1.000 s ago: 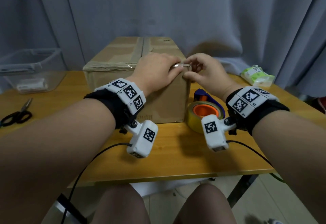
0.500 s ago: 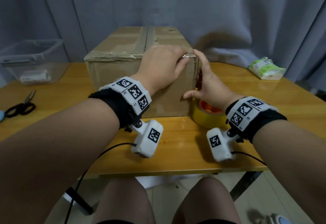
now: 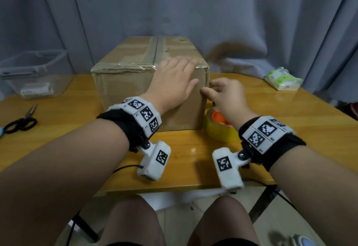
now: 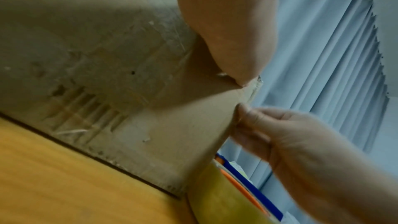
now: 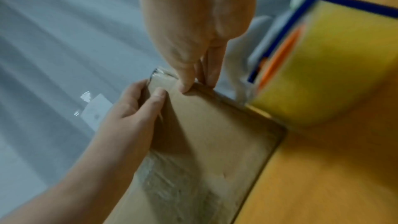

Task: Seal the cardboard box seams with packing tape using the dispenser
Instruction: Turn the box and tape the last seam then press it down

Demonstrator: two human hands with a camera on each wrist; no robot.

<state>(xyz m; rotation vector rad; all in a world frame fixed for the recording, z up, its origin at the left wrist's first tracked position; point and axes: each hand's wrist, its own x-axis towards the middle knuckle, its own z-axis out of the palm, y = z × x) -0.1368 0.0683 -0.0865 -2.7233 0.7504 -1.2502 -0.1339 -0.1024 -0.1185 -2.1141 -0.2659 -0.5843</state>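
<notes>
box [image 3: 124,82]: brown cardboard, top seam taped | your left hand [image 3: 174,82]: flat on its 3 o'clock top corner | your right hand [image 3: 225,95]: thumb and fingers pinching the near right edge

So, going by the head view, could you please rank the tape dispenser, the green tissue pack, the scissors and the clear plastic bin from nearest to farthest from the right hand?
From the right hand:
1. Tape dispenser, just below the wrist, beside the box.
2. Green tissue pack, far right of the table.
3. Scissors and clear plastic bin, both far left; too close to call.
</notes>
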